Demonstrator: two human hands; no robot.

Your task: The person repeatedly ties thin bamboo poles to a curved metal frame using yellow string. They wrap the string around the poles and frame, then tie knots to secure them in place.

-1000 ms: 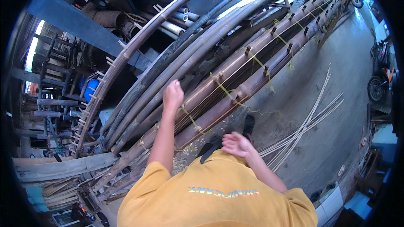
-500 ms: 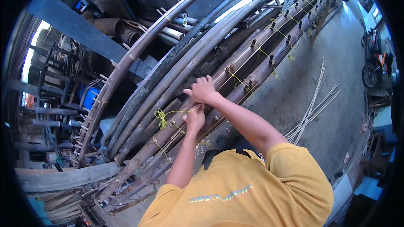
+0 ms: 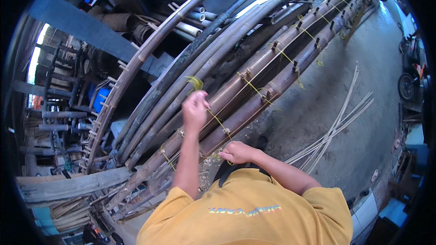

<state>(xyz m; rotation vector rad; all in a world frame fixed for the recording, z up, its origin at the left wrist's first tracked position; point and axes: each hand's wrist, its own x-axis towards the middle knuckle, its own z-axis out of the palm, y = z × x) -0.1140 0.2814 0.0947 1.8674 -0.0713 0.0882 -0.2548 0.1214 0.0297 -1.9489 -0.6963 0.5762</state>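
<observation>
Two long bamboo poles lie side by side, a left pole [image 3: 259, 66] and a right pole [image 3: 247, 121], with wooden pegs along them. Thin yellow cord [image 3: 216, 119] stretches across both, passing a peg [image 3: 226, 130] on the right pole. Over the left pole my left hand [image 3: 194, 111] is closed on the cord, and a loose yellow bundle [image 3: 194, 82] sticks out above the fist. At the near side of the right pole my right hand [image 3: 237, 152] is closed at the cord's other end. Other cord ties cross the poles farther away.
A curved bamboo pole with pegs [image 3: 147, 47] and several bent dark poles [image 3: 200, 56] stand to the left. Thin slats [image 3: 334, 127] lie on the concrete floor at right. A motorbike [image 3: 408, 79] is parked at the far right. A blue container [image 3: 101, 100] sits far left.
My hands were together over the left pole. Now they are apart: the left has moved up and left with the cord bundle, the right down toward my body, the cord stretched between.
</observation>
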